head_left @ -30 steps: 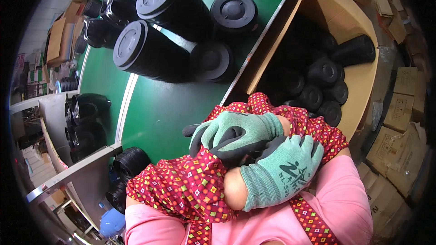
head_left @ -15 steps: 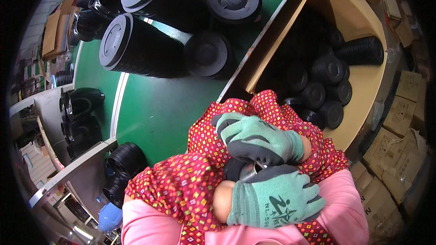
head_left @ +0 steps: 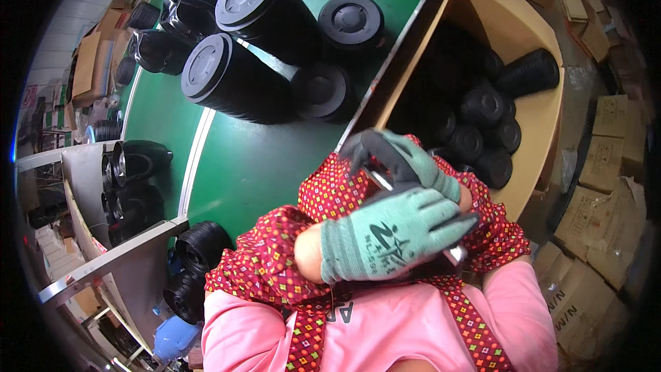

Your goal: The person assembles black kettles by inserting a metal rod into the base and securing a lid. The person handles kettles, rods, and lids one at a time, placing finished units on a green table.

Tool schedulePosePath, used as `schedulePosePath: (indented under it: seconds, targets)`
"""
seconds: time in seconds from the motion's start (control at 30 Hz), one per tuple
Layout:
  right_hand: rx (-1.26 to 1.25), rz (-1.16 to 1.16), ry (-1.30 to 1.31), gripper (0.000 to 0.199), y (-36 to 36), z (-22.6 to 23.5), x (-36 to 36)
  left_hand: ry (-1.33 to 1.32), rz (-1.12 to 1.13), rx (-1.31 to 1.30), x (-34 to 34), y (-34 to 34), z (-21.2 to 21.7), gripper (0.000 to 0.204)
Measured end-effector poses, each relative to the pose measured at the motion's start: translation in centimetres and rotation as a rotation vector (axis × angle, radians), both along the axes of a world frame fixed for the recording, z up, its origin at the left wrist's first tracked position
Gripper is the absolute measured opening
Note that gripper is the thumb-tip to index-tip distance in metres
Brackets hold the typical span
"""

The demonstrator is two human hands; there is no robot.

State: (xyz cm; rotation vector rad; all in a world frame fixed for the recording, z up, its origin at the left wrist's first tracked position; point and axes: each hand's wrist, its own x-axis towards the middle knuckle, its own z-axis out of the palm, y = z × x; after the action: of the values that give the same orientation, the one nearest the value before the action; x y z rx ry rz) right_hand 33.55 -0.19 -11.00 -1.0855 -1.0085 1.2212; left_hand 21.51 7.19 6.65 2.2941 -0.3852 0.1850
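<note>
Both hands wear green knit gloves with dark palms and meet close in front of my chest. My left hand (head_left: 396, 234) lies across the front with its fingers pointing right, wrapped over a dark part that is mostly hidden. A shiny metal piece (head_left: 454, 255) sticks out beside its fingertips. Just above it, my right hand (head_left: 403, 158) points left and pinches another bit of metal (head_left: 375, 178) on the same part. Red patterned sleeve covers (head_left: 275, 262) cover both forearms.
A green table (head_left: 241, 165) carries stacks of black round lids (head_left: 227, 76) and loose black lids (head_left: 352, 21). A cardboard box (head_left: 544, 124) at the right holds several black ribbed cylinders. At the left are a shelf with black parts (head_left: 131, 179) and cartons on the floor (head_left: 606, 158).
My right hand has lifted up and away from my chest toward the box edge. My left hand has closed over the part, its fingers now pointing right.
</note>
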Motion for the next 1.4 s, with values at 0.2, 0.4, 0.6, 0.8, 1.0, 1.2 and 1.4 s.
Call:
schedulePosePath:
  seconds: [0.2,0.4,0.6,0.8,1.0,1.2,1.4]
  targets:
    - [-0.072,-0.027,0.020,0.063,-5.7,12.6,3.7,-0.069,0.575,0.143,-5.8,5.2,0.7,0.056]
    - [0.008,0.053,-0.556,0.102,-11.8,14.0,-0.8,0.059,1.016,0.388,-16.2,8.7,-11.5,0.043]
    - [-0.029,-0.123,-0.487,0.078,-12.2,12.6,-1.3,0.278,1.089,0.449,-19.7,7.4,-15.2,0.074]
    - [0.005,-0.508,-0.224,0.040,-9.4,13.9,1.5,0.092,0.747,-0.124,-21.1,2.8,-5.8,0.105]
    - [-0.141,-0.189,0.514,0.055,-0.5,13.2,-6.5,0.011,0.726,-0.288,-24.7,-0.9,0.8,0.063]
    - [-0.281,-0.096,0.301,0.056,4.7,8.7,-14.1,0.004,1.161,-0.770,-30.0,3.6,0.1,0.025]
    - [0.240,-0.034,-0.514,0.040,2.6,6.6,-15.9,-0.094,1.387,-0.659,-26.2,22.4,-4.9,0.032]
